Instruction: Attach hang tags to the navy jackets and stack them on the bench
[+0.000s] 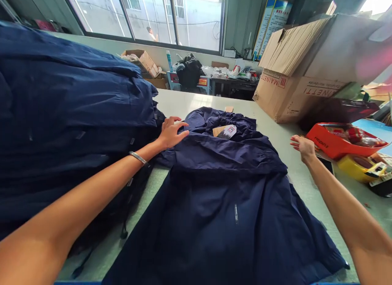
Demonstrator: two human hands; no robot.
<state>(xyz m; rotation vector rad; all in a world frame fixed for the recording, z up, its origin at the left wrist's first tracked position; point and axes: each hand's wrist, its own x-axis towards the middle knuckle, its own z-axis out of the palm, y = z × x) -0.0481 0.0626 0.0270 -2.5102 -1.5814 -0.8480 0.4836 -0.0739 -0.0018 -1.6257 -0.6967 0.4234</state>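
A navy blue jacket [214, 219] lies spread on the table, its hood end away from me. On its upper part rests a hang tag [227, 132] with a dark and tan print, and a short zipper shows lower on the body. My left hand [173, 133] is open above the jacket's upper left edge, thumb and fingers apart; whether it touches the cloth I cannot tell. To the jacket's right, my right hand [302, 147] hovers near a red-orange box [324, 142], fingers loosely extended and nothing visible in them.
A tall pile of navy garments [76, 93] fills the left side, cords hanging from it. At the right stand a large cardboard carton [294, 93] and a yellow tape roll [355, 167]. A small tan card [229, 109] lies beyond the hood on the pale table [171, 99].
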